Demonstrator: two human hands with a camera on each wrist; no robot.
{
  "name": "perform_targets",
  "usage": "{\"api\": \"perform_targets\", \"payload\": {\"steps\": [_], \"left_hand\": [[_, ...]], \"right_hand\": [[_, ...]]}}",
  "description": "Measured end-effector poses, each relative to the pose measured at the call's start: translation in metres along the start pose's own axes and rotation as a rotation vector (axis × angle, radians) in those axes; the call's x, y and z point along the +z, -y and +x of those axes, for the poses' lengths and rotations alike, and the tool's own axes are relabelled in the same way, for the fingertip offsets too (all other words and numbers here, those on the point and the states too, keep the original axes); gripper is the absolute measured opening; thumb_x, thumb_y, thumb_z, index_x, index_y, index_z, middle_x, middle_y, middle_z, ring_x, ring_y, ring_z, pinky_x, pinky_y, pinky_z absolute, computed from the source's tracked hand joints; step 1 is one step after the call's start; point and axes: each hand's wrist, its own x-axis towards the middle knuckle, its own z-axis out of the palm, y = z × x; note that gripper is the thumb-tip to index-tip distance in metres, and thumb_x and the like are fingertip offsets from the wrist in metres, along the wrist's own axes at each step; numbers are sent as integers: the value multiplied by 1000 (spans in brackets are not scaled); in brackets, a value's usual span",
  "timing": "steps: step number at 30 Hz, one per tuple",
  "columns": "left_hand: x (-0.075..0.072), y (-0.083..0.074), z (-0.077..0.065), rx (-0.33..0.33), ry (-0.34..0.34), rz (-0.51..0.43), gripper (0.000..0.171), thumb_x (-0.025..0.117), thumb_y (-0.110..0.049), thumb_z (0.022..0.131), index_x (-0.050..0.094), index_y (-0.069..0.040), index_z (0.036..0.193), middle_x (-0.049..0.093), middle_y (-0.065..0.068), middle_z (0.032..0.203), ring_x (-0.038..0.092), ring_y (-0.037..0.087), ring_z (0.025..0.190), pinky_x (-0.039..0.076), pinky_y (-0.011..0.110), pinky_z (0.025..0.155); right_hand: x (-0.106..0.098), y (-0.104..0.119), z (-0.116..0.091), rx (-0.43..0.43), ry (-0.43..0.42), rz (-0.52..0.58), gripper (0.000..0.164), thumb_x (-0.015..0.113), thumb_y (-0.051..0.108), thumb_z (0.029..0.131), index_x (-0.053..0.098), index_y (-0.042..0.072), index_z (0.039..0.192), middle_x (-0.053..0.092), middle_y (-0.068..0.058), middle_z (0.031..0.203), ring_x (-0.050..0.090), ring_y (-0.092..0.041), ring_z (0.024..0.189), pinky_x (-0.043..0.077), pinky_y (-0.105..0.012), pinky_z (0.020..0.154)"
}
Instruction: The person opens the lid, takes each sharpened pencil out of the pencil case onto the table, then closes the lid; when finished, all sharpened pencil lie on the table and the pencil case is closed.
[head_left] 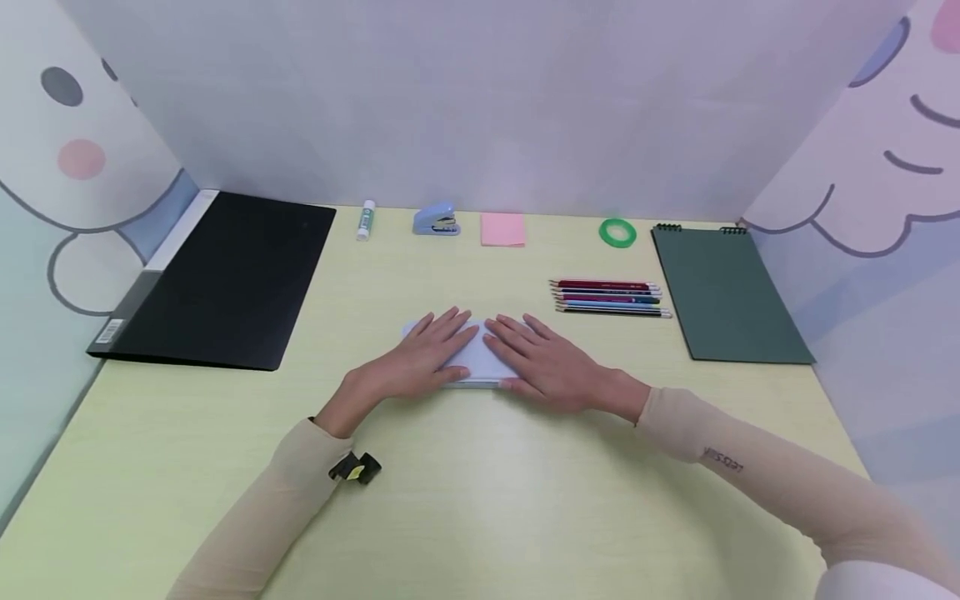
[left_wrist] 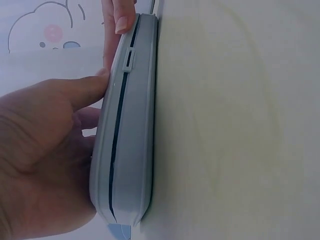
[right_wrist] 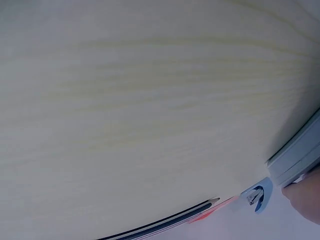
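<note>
A pale blue-grey hard case (head_left: 480, 364), which looks like a pencil case, lies on the table in front of the person. My left hand (head_left: 420, 354) rests flat on the left part of its lid, fingers spread and straight. On the right part lies my right hand (head_left: 551, 367), its fingers also extended. In the left wrist view the case (left_wrist: 135, 125) shows a small latch (left_wrist: 129, 60) on its front side and a thin dark seam between lid and base. The right wrist view catches only one end of the case (right_wrist: 300, 157). Its inside is hidden.
Several pencils (head_left: 607, 297) lie in a row to the right, beside a green spiral notebook (head_left: 731, 292). Along the back are a glue stick (head_left: 366, 220), a blue stapler (head_left: 436, 219), pink sticky notes (head_left: 502, 229) and green tape (head_left: 617, 232). A black folder (head_left: 232, 279) lies left.
</note>
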Motion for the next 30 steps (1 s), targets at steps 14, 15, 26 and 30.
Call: {"api": "perform_targets", "payload": {"steps": [14, 15, 26, 30], "left_hand": [[3, -5, 10, 21, -16, -27, 70, 55, -34, 102, 24, -6, 158, 14, 16, 167, 7, 33, 156, 2, 54, 123], [3, -5, 10, 20, -12, -32, 70, 55, -33, 102, 24, -6, 158, 14, 16, 167, 7, 33, 156, 2, 54, 123], [0, -1, 10, 4, -31, -92, 70, 62, -31, 99, 31, -6, 156, 19, 16, 166, 10, 34, 156, 2, 53, 123], [-2, 4, 13, 19, -73, -106, 65, 63, -33, 98, 39, -8, 153, 21, 18, 165, 14, 36, 155, 6, 55, 123]], "right_hand": [[3, -3, -8, 29, 3, 7, 72, 39, 46, 104, 11, 11, 161, 6, -8, 169, 4, -25, 157, 2, -49, 124], [3, -3, -9, 30, 2, 11, 72, 39, 46, 105, 11, 11, 161, 6, -8, 169, 4, -25, 157, 2, -49, 124], [0, -2, -2, 44, 12, 46, 74, 37, 50, 104, 9, 12, 161, 7, -7, 169, 2, -24, 157, 3, -50, 124], [-15, -8, 1, 88, -27, 90, 75, 39, 50, 104, 9, 11, 161, 7, -10, 169, 3, -27, 157, 4, -53, 124]]}}
